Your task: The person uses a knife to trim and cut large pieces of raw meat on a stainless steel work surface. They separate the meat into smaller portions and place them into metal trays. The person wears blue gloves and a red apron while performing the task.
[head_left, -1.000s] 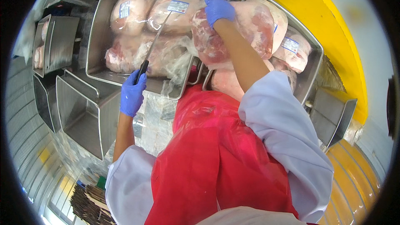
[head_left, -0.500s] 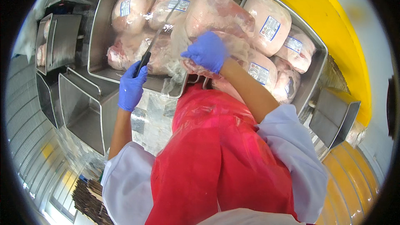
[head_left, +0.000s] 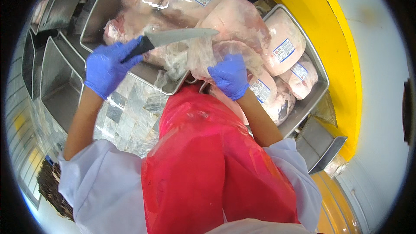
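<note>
We see the blue-gloved left hand (head_left: 110, 67) wrapped around a black-handled steel knife (head_left: 171, 38), the blue-gloved right hand (head_left: 229, 77) pinching crumpled clear plastic wrapping (head_left: 201, 58) against rounded pale pink meat (head_left: 236, 21), where two rectangular grey metal tubs (head_left: 303, 119) meet.

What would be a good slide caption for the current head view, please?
Left hand holds a black-handled knife; right hand grips clear plastic film against a large meat piece.
</note>
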Available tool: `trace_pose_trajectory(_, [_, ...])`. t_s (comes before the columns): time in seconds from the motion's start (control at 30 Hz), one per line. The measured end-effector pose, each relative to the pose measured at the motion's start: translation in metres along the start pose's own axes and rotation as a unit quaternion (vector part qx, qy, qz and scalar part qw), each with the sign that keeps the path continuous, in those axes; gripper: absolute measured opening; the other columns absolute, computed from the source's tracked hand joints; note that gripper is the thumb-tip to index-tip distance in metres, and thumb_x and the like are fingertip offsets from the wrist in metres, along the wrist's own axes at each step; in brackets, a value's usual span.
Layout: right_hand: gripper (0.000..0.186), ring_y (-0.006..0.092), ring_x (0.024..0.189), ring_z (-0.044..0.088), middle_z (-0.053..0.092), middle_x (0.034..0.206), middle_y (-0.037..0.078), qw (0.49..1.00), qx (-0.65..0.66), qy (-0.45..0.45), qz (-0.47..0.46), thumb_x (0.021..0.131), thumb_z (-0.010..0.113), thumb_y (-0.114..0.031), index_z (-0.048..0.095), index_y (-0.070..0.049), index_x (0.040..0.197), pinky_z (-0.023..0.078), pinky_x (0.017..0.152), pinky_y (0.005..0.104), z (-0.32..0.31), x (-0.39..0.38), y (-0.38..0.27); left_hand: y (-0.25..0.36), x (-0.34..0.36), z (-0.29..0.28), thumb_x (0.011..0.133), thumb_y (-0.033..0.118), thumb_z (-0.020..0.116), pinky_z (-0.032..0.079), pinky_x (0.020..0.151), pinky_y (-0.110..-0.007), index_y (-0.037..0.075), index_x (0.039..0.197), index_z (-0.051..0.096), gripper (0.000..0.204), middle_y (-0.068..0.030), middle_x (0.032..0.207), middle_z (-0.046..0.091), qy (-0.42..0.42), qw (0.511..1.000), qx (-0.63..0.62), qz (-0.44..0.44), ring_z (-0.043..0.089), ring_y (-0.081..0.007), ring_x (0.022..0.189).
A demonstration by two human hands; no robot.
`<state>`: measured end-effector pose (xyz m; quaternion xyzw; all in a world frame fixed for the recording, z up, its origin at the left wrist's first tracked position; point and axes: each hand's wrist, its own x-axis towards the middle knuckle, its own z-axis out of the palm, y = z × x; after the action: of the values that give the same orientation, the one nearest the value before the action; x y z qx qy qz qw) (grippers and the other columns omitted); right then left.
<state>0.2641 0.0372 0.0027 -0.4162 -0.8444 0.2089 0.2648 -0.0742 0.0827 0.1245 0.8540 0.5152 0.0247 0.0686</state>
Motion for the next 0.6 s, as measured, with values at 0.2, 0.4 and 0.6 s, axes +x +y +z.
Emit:
trace_pose_trajectory(0.2, [0.022,0.0302,0.062,0.048,0.052,0.057,0.005,0.999,0.007,0.015,0.028,0.086,0.064,-0.029,0.067,-0.017,0.068,0.031,0.063,0.0455,0.013,-0.003,-0.002,-0.014,0.039,-0.043,0.077,0.031,0.073,0.047,0.067,-0.039,0.024,0.127,0.065,0.051,-0.0060,0.080,0.063,-0.002,0.988,0.084,0.127,0.062,-0.0252,0.073])
trace_pose_trajectory(0.4, [0.035,0.0309,0.073,0.051,0.057,0.068,0.007,0.995,-0.043,-0.035,0.079,0.088,0.060,-0.037,0.065,-0.012,0.064,0.033,0.071,0.0466,0.017,-0.001,-0.018,-0.007,0.052,-0.056,0.079,0.032,0.071,0.047,0.068,-0.039,0.024,0.129,0.062,0.051,-0.0050,0.080,0.061,-0.007,0.975,0.134,0.177,0.062,-0.0241,0.073])
trace_pose_trajectory(0.6, [0.037,0.0310,0.091,0.051,0.058,0.084,0.007,0.991,-0.045,-0.022,0.127,0.088,0.057,-0.040,0.065,-0.013,0.065,0.031,0.082,0.0482,0.022,-0.016,-0.027,0.001,0.050,-0.066,0.082,0.032,0.070,0.048,0.069,-0.040,0.023,0.130,0.062,0.050,-0.0054,0.079,0.061,-0.027,0.966,0.166,0.195,0.062,-0.0249,0.073])
